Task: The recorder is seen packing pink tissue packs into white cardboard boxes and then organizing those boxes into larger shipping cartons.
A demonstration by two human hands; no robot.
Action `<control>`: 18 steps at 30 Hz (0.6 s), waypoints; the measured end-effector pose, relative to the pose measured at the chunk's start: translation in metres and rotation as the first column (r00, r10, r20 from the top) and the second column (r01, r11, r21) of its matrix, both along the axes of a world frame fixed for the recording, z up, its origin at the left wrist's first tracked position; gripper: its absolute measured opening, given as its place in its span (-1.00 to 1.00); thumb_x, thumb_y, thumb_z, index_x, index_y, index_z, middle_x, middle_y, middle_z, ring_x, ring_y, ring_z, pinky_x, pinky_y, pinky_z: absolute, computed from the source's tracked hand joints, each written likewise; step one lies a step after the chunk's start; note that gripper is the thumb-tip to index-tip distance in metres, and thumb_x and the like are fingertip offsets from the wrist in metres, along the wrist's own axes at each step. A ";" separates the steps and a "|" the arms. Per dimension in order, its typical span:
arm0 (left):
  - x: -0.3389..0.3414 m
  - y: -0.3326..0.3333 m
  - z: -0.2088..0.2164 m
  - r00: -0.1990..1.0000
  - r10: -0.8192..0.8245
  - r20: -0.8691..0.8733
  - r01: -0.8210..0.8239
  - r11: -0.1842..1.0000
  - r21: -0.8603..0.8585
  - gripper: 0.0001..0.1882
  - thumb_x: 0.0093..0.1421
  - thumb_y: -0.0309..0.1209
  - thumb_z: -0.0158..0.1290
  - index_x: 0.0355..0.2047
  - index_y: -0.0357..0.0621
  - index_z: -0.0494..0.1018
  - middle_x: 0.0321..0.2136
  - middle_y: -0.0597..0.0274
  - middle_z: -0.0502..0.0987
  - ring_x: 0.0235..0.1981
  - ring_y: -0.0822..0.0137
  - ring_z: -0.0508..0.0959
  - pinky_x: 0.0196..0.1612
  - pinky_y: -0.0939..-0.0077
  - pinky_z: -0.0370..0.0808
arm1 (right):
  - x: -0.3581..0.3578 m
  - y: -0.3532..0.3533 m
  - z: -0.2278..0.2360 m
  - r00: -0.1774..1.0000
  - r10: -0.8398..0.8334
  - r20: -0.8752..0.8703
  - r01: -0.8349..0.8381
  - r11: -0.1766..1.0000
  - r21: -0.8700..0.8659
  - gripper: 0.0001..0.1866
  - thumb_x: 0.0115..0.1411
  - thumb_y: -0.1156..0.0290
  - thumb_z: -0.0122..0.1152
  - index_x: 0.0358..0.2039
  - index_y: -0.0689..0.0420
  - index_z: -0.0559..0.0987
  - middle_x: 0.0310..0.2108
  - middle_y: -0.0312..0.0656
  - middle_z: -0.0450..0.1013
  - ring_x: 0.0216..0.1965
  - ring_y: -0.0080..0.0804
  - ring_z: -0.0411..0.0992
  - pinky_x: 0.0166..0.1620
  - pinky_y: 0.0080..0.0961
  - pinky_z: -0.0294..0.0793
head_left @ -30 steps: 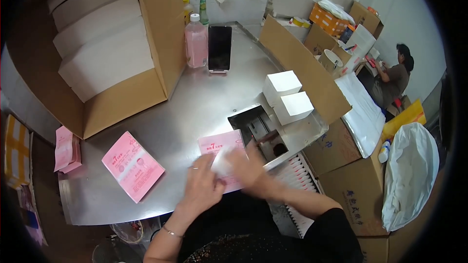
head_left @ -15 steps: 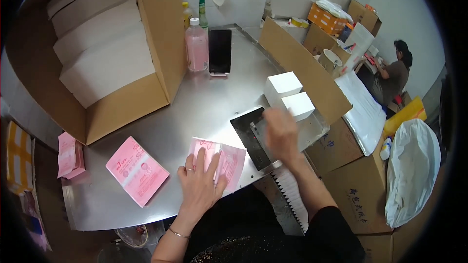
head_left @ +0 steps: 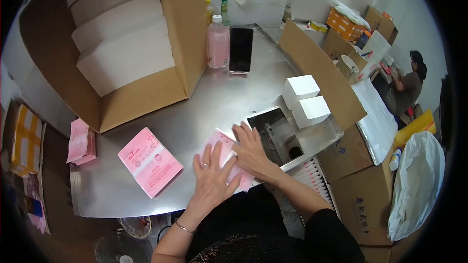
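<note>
A pink-and-white printed plastic wrapper (head_left: 218,141) lies near the front edge of the metal table. My left hand (head_left: 210,178) rests spread over its left part, a ring on one finger. Across its right part my right hand (head_left: 251,151) reaches, fingers stretched out and fairly flat. What is inside the wrapper is mostly hidden under the hands. Just right of my right hand is a dark rectangular opening (head_left: 273,129) in a metal frame. A thick stack of pink printed wrappers (head_left: 151,163) lies to the left.
Two white blocks (head_left: 302,90) stand beyond the opening, beside a cardboard flap (head_left: 321,70). A big carton (head_left: 146,95) of white stacks fills the back left. A phone (head_left: 241,51) and pink bottle (head_left: 218,44) stand behind. Another person (head_left: 407,85) sits far right.
My right hand has come left from over the dark opening onto the pink wrapper. My left hand stays on the wrapper. The whole view has shifted, moving the scene rightward.
</note>
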State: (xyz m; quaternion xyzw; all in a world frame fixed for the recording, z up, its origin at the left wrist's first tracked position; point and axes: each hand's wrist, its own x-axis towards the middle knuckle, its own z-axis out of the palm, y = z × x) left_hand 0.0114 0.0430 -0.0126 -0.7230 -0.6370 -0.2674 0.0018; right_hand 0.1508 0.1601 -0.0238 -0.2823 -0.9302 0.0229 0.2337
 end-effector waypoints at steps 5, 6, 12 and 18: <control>0.004 -0.005 0.006 0.994 0.093 -0.064 -0.092 0.996 0.017 -0.45 0.11 -0.04 0.20 0.06 0.01 0.52 0.11 -0.12 0.34 0.10 -0.13 0.31 0.09 -0.13 0.19 | 0.026 0.004 0.006 0.984 0.049 -0.168 -0.031 0.993 0.110 -0.81 0.04 0.50 0.15 -0.31 0.20 0.62 0.08 0.02 0.41 0.26 0.10 0.26 0.25 0.22 0.14; 0.005 -0.005 0.007 0.987 0.134 -0.088 -0.134 0.991 0.011 -0.45 0.10 -0.03 0.20 0.05 -0.01 0.52 0.02 -0.08 0.39 0.01 -0.07 0.36 0.02 -0.05 0.24 | 0.041 0.016 0.012 0.972 -0.023 -0.236 0.076 0.973 0.219 -0.74 -0.01 0.53 0.17 -0.24 0.17 0.61 -0.01 -0.01 0.47 0.20 0.09 0.33 0.23 0.18 0.21; 0.004 -0.002 0.008 0.959 0.151 -0.239 -0.141 0.988 0.059 -0.38 0.04 0.15 0.20 -0.09 -0.07 0.54 -0.24 0.05 0.38 -0.21 0.08 0.36 -0.15 0.13 0.22 | 0.108 0.057 0.062 0.809 -0.566 -0.156 0.583 0.741 0.332 -0.78 0.05 0.45 0.30 -0.25 0.19 0.60 -0.16 -0.08 0.47 0.01 -0.02 0.38 0.09 -0.01 0.29; -0.005 -0.003 0.022 0.972 0.058 -0.227 -0.045 0.997 0.063 -0.25 -0.06 0.31 0.21 -0.20 -0.17 0.51 -0.28 0.09 0.37 -0.28 0.09 0.33 -0.22 0.11 0.19 | 0.129 0.086 0.039 0.772 -0.614 -0.165 0.632 0.715 0.299 -0.88 0.13 0.40 0.24 -0.41 0.19 0.59 -0.37 -0.13 0.40 -0.20 -0.14 0.36 -0.08 -0.13 0.31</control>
